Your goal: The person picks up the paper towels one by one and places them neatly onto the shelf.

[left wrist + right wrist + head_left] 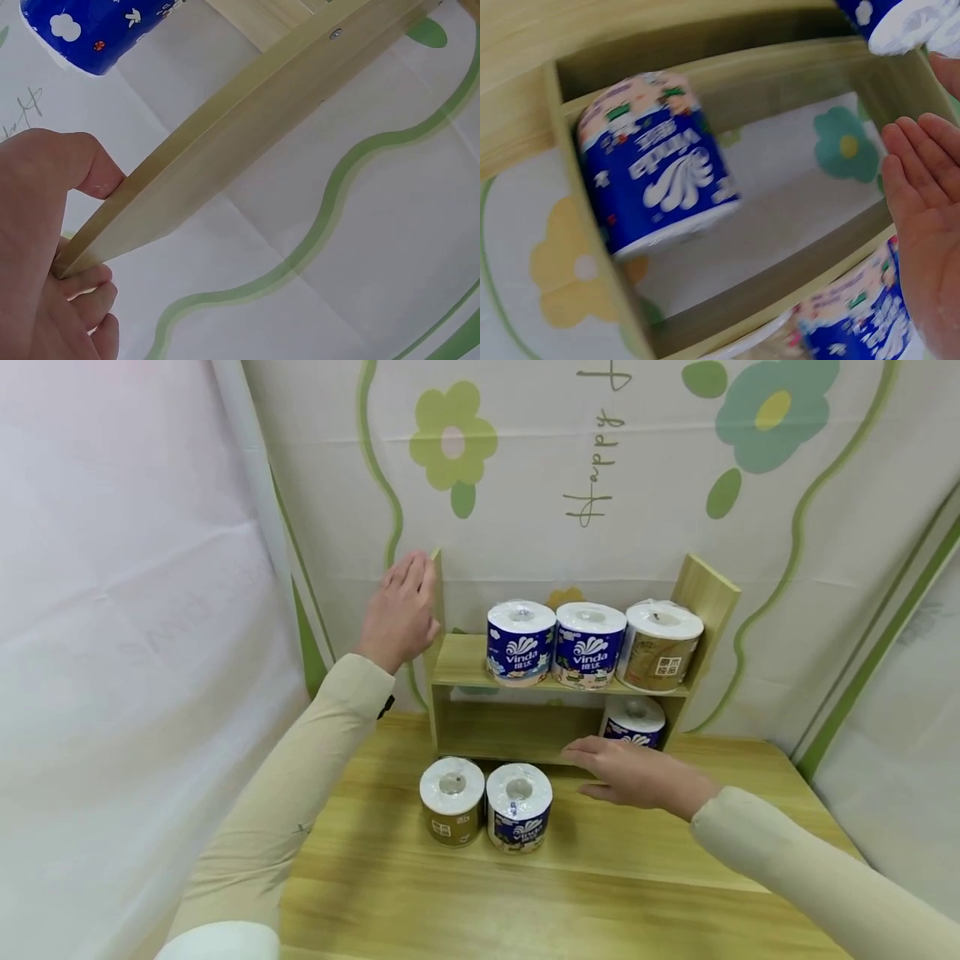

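Note:
My left hand (399, 612) grips the upper end of the wooden shelf's left side panel; in the left wrist view its thumb and fingers lie on opposite sides of the panel (217, 142). My right hand (637, 773) is held with fingers extended before the lower compartment, holding nothing. Inside that compartment, at its right end, stands a blue roll (634, 723), also seen in the right wrist view (656, 165). Across the upper board (461, 662) stand two blue rolls (521, 645) (589, 647) and a brown roll (660, 647).
On the wooden table (450, 902), in front of the shelf, a brown-sided roll (453, 817) stands beside a blue roll (519, 818). Behind the shelf hangs a white cloth (517, 460) with flowers and wavy green lines. Pale cloth (112, 652) also hangs at the left.

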The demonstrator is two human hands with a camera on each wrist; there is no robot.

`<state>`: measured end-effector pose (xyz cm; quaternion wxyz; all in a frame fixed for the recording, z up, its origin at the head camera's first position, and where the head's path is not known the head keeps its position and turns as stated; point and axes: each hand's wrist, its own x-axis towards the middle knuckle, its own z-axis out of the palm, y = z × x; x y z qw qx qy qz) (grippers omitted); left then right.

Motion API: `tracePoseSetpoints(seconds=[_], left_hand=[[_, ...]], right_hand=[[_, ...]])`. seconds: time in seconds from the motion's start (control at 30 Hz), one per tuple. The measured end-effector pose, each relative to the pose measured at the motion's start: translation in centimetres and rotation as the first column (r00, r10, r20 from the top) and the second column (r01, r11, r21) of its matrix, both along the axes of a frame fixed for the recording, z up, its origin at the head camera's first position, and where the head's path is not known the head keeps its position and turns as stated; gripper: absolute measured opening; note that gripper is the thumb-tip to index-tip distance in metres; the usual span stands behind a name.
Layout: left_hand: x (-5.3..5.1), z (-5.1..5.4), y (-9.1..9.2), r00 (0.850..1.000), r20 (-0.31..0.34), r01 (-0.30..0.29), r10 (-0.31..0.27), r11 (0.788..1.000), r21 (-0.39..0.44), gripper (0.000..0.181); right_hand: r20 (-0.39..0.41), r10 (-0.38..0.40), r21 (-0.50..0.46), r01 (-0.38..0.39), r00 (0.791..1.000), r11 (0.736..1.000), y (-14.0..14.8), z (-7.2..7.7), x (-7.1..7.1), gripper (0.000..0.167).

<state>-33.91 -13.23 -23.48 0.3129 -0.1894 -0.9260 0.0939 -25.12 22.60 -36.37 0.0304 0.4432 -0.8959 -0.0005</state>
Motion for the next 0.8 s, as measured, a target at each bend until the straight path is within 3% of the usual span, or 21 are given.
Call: tracePoseSetpoints(seconds=[0.5, 0.67, 0.8], left_hand=[[-0.4, 1.2, -0.4, 1.0, 0.018, 0.01, -0.01, 1.0, 0.007, 0.07], [-0.9, 1.6, -0.2, 0.999, 0.053, 0.003, -0.004, 1.0, 0.017, 0.075], [-1.4, 1.7, 0.1, 0.996, 0.094, -0.007, 0.006, 1.0, 0.012, 0.079]], right_hand=[[-0.008, 0.123, 0.057, -0.122, 0.992, 0.991, -4.9, -1.8, 0.1, 0.051], [-0.007, 0.144, 0.055, -0.144, 0.99, 0.988, -6.0, -2.6, -0.1, 0.051], [0.043, 0.13, 0.036, -0.132, 0.991, 0.991, -6.4, -3.4, -0.2, 0.051]])
